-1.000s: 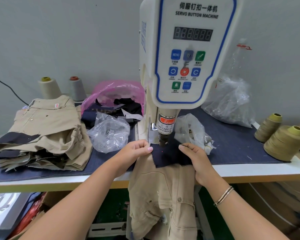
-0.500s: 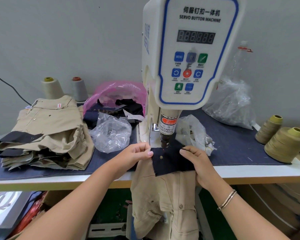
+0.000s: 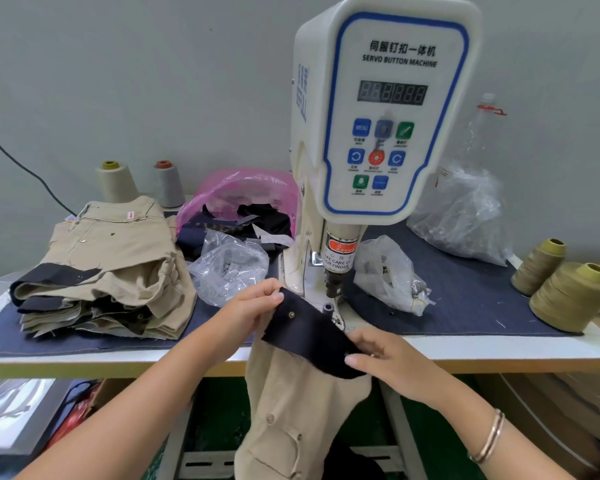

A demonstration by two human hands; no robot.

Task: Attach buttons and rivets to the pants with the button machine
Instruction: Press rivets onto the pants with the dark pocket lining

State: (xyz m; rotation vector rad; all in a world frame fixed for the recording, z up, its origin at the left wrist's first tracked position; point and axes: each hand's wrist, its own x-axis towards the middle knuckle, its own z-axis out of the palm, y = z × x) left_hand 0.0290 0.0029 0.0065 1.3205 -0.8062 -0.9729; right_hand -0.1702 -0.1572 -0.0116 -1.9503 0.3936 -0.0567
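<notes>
A white servo button machine (image 3: 381,112) stands at the table's middle, its punch head (image 3: 333,285) above a small die (image 3: 327,308). Khaki pants (image 3: 291,410) hang over the table's front edge. Their dark navy flap (image 3: 309,334) carries a brass button (image 3: 291,314) near its left end. My left hand (image 3: 253,306) pinches the flap's upper left corner. My right hand (image 3: 392,362) pinches its lower right end. The flap lies tilted in front of the punch, clear of it.
A stack of khaki pants (image 3: 101,265) lies at the left. Clear plastic bags (image 3: 229,268) of parts sit beside the machine, a pink bag (image 3: 236,195) behind. Thread cones (image 3: 568,296) stand at the right, two more (image 3: 116,181) at the back left.
Both hands have drawn the navy flap out from under the punch toward me and tilted it. The brass button on it now shows.
</notes>
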